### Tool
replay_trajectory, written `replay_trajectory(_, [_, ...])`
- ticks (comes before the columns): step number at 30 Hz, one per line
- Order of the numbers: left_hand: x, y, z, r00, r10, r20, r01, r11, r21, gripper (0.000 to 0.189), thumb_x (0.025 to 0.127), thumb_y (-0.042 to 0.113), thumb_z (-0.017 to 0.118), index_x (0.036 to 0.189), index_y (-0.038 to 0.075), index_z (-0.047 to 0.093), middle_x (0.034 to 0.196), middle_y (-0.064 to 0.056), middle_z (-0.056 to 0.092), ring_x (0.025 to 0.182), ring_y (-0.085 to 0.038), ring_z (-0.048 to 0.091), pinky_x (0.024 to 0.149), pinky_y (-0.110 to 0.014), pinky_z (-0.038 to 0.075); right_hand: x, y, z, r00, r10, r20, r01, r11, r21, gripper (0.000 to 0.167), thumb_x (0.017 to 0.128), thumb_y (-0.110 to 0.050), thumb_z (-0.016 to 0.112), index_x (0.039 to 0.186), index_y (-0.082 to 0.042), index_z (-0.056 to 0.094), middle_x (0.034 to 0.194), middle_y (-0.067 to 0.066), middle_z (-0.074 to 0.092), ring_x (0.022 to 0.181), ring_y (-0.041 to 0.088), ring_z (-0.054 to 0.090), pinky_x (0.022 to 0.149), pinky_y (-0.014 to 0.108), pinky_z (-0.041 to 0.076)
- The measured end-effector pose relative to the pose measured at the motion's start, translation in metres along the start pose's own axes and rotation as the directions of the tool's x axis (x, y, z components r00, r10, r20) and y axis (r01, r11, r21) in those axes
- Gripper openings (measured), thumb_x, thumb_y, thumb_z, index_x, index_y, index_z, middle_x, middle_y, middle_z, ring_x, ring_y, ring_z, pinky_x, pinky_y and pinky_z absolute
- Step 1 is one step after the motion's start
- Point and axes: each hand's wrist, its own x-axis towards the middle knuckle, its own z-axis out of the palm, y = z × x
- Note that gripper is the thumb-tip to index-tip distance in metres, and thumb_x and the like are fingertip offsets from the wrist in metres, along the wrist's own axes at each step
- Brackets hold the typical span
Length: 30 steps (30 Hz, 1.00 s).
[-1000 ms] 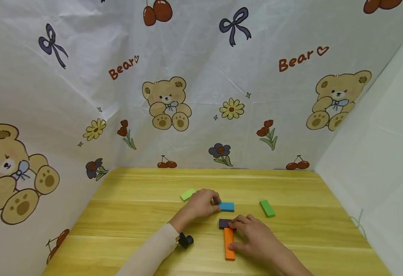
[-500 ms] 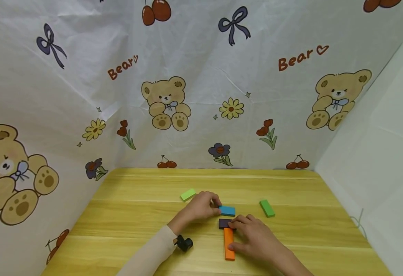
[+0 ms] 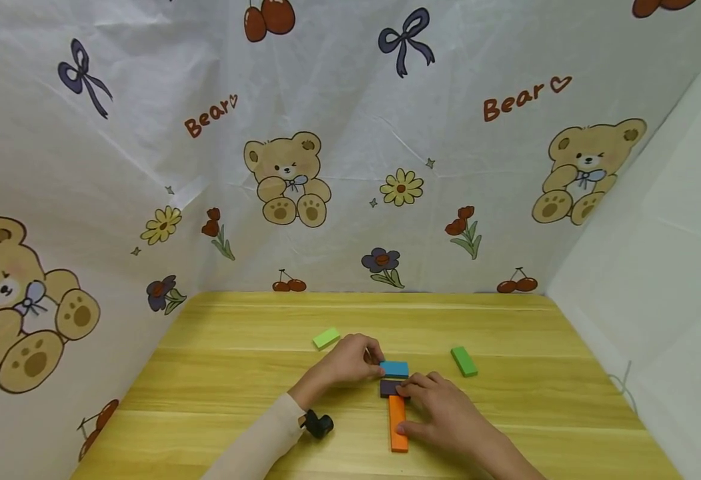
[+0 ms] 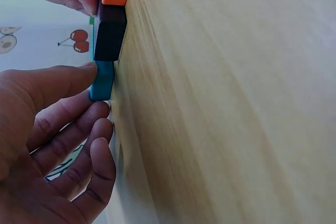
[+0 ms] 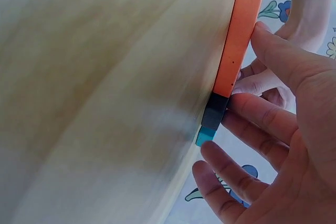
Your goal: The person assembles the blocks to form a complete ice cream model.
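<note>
In the head view, my left hand (image 3: pixel 349 361) pinches the left end of a flat blue block (image 3: pixel 395 369) between thumb and forefinger. Just in front of the blue block lies a dark purple block (image 3: pixel 389 388), with a narrow gap showing between them. A long orange block (image 3: pixel 397 427) runs toward me from the purple one, forming a T. My right hand (image 3: pixel 446 415) rests along the right side, its thumb touching the orange block and its fingertips on the purple block's right end. That end is hidden under the fingers.
A light green block (image 3: pixel 326 338) lies behind my left hand, and a darker green block (image 3: pixel 464 361) sits to the right. The wooden table (image 3: pixel 236 373) meets a bear-patterned sheet (image 3: pixel 338 253) at the back. A black wrist camera (image 3: pixel 317 425) sits at my left wrist.
My left hand has drawn the blue block toward me, narrowing its gap to the purple block. The right hand, orange block and purple block stay in place.
</note>
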Motion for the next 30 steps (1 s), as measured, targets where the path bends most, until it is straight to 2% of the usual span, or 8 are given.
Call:
replay_trajectory(5, [-0.0018, 0.0013, 0.0004, 1.000, 0.013, 0.003, -0.013, 1.000, 0.012, 0.011, 0.091, 0.023, 0.087, 0.097, 0.018, 0.080, 0.089, 0.010, 0.073, 0.078, 0.001, 0.064, 0.075, -0.020, 0.054, -0.0018, -0.0006, -0.0012, 0.999, -0.019, -0.037, 0.019, 1.000, 0.000, 0.066, 0.090, -0.072, 0.073, 0.133, -0.023, 0.075, 0.138, -0.006, 0.070, 0.128, 0.021, 0.059, 0.109, 0.054, 0.053])
replay_trajectory(10, [-0.0028, -0.0002, 0.0010, 1.000, 0.013, 0.008, -0.013, 1.000, 0.009, 0.010, 0.091, 0.023, 0.088, 0.096, 0.019, 0.080, 0.088, 0.010, 0.073, 0.078, 0.001, 0.064, 0.076, -0.019, 0.054, -0.0023, -0.0016, -0.0026, 0.999, -0.024, -0.038, 0.024, 1.000, -0.004, 0.064, 0.090, -0.071, 0.074, 0.132, -0.023, 0.076, 0.139, -0.005, 0.070, 0.130, 0.023, 0.059, 0.110, 0.055, 0.052])
replay_trajectory(19, [-0.0019, -0.0034, -0.0004, 0.999, 0.001, 0.048, 0.003, 0.996, -0.084, 0.010, 0.090, 0.018, 0.088, 0.096, 0.017, 0.080, 0.088, 0.010, 0.073, 0.077, -0.002, 0.065, 0.075, -0.021, 0.054, -0.0016, -0.0009, -0.0025, 1.000, -0.014, -0.028, 0.015, 1.000, 0.017, 0.063, 0.089, -0.072, 0.075, 0.130, -0.023, 0.076, 0.139, -0.007, 0.069, 0.132, 0.024, 0.058, 0.112, 0.056, 0.051])
replay_trajectory(30, [-0.0004, -0.0061, -0.0003, 0.999, 0.007, 0.053, -0.003, 0.996, -0.089, 0.008, 0.090, 0.020, 0.088, 0.093, 0.021, 0.080, 0.088, 0.010, 0.073, 0.078, -0.003, 0.066, 0.076, -0.022, 0.055, -0.0017, -0.0011, -0.0031, 0.999, -0.011, -0.040, 0.012, 1.000, 0.029, 0.064, 0.089, -0.070, 0.077, 0.131, -0.022, 0.077, 0.142, -0.003, 0.068, 0.133, 0.025, 0.058, 0.111, 0.058, 0.051])
